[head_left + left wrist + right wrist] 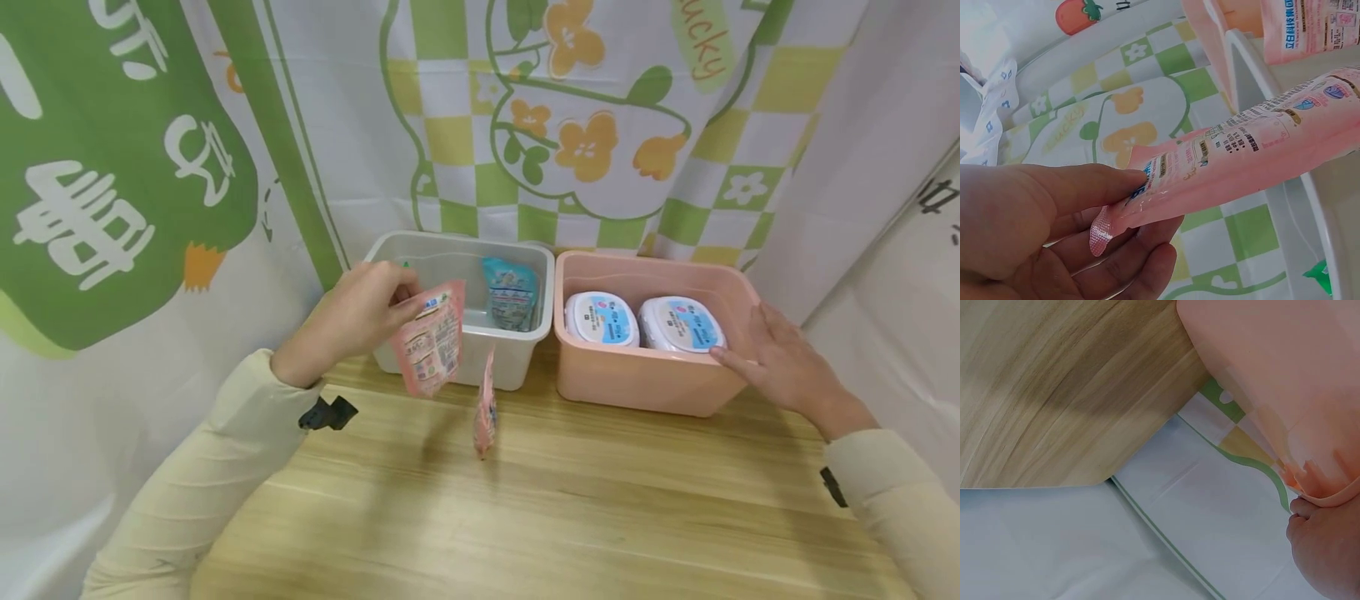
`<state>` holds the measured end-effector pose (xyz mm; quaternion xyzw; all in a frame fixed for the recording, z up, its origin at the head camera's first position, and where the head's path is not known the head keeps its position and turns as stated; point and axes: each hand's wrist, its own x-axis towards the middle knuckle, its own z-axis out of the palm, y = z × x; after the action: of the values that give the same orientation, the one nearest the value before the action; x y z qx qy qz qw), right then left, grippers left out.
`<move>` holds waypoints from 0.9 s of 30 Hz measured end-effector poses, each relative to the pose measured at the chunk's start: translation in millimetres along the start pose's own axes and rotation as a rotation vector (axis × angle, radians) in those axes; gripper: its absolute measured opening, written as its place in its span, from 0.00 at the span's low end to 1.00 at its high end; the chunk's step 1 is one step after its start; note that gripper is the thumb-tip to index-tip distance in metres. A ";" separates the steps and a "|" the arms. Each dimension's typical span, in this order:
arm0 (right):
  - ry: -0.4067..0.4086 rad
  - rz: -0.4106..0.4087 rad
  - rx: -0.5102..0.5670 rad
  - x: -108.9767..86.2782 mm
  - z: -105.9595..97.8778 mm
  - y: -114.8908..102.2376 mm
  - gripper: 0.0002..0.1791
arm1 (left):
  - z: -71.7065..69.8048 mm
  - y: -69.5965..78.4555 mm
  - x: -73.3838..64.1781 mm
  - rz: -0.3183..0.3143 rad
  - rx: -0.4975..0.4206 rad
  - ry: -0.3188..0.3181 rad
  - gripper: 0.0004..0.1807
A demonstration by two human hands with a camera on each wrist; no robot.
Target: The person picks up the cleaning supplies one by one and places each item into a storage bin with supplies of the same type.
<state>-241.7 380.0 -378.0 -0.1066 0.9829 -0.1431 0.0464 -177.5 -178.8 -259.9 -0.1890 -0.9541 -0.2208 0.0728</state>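
Two pale sleeves with black wrist pieces lie nearest, one on the left and one on the right, over the wood-grain worktop. Beyond the bare near part, a second pink pouch stands nearly edge-on, its long axis close to upright, just right of and a little nearer than the held one. The left hand is clearly the closer hand to it; the right is well apart. That left hand pinches the held pink pouch by its top end between thumb and fingers, and the pouch slopes steeply down and to the right, its lower end in front of the grey bin; whether they touch I cannot tell. The right hand rests loosely at the right near corner of the pink bin, thumb along the rim, with no pouch in it. Farther in, a blue pouch leans at the right side inside the grey bin, and two white tubs, a left tub and a right tub, sit side by side in the pink bin. Farthest hangs a checked, flowered cloth
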 end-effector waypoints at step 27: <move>-0.002 -0.005 -0.005 2.6 2.3 5.1 0.61 | -44.3 17.1 24.0 -0.044 0.003 0.034 0.10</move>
<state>-244.9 383.6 -381.8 -0.1095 0.9829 -0.1405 0.0466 -190.4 -176.6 -208.4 -0.1642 -0.9569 -0.2243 0.0842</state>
